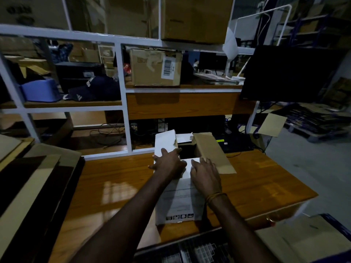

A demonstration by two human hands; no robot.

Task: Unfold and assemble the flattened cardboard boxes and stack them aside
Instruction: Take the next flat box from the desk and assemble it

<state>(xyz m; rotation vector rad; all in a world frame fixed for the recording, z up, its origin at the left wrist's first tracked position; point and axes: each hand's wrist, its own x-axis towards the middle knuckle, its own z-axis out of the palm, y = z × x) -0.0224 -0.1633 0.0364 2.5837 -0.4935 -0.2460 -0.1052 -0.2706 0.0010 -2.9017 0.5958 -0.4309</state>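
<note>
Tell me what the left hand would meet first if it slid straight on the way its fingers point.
Probably the upright white flap: the left hand lies flat on the box, fingers pointing away toward it. Depth is unclear; they may already touch its base.

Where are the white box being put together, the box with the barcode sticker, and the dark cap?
white box [179, 202]: head view, on its near printed side.
barcode box [150, 68]: head view, on its brown front face.
dark cap [95, 88]: head view, on its crown.
</note>
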